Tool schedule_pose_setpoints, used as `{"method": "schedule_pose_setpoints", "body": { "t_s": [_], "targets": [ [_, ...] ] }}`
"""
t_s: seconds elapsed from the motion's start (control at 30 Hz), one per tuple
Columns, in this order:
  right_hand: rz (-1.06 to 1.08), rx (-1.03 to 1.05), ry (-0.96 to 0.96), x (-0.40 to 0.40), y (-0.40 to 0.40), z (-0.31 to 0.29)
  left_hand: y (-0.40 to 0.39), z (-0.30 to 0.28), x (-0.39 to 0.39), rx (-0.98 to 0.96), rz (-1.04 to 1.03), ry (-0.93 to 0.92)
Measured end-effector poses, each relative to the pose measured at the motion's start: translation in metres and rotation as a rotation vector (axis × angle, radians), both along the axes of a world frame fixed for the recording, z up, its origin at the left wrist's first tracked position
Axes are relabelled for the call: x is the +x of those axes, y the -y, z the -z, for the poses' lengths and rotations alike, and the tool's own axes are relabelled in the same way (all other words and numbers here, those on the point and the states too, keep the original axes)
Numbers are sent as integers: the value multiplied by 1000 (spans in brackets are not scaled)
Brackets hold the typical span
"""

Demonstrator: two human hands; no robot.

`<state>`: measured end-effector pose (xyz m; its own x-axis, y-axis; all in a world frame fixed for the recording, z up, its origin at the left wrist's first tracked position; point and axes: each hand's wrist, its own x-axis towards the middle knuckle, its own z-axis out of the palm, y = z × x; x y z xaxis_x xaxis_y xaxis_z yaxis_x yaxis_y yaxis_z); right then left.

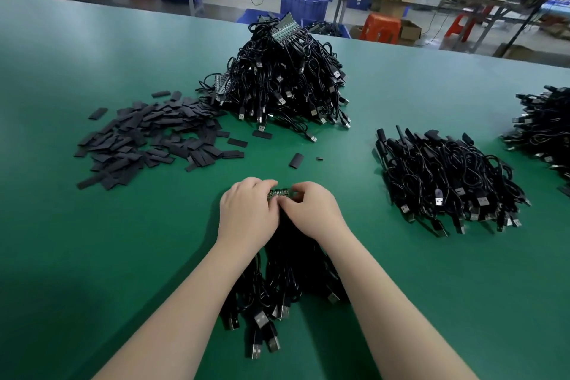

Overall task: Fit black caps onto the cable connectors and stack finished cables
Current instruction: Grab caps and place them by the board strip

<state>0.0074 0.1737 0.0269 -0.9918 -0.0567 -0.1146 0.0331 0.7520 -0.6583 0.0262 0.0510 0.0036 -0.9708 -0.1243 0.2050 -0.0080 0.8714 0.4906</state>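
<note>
Green counter is strewn with black caps, up-left of both hands; left hand and right hand pinch a connector strip, its bundled cables trailing toward the body; left hand is nearer the caps.

A bundle of black cables is lying at lower centre of the frame, its USB plugs pointing toward the bottom edge and its far end carrying a small green board strip. Flat black caps are lying scattered in a loose heap at centre left, with a few strays trailing toward the middle. A tall tangled cable pile is sitting at upper centre, green strips poking from its top. A lower capped stack is resting at centre right, plugs facing the near edge.
</note>
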Motion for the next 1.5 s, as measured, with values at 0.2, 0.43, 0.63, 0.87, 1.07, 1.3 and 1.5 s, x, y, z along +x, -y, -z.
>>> {"method": "schedule_pose_setpoints", "body": {
  "t_s": [0.2,0.43,0.63,0.87,1.07,1.3,1.5],
  "targets": [
    [66,-252,-65,2,-16,8,-1,-3,5,74,60,-83],
    [85,-576,-192,13,-30,15,-4,-5,7,43,45,-195],
    [106,-519,-272,19,-29,12,-2,-8,6,67,85,-239],
    [85,-467,-354,23,-26,10,-5,-11,12,37,88,-288],
    [88,-414,-413,23,-25,9,-7,-10,13,38,87,-300],
    [95,-343,-516,24,-23,10,-10,-10,12,58,69,-326],
    [117,-302,-549,25,-21,12,-14,-10,12,57,57,-324]
  ]
}}
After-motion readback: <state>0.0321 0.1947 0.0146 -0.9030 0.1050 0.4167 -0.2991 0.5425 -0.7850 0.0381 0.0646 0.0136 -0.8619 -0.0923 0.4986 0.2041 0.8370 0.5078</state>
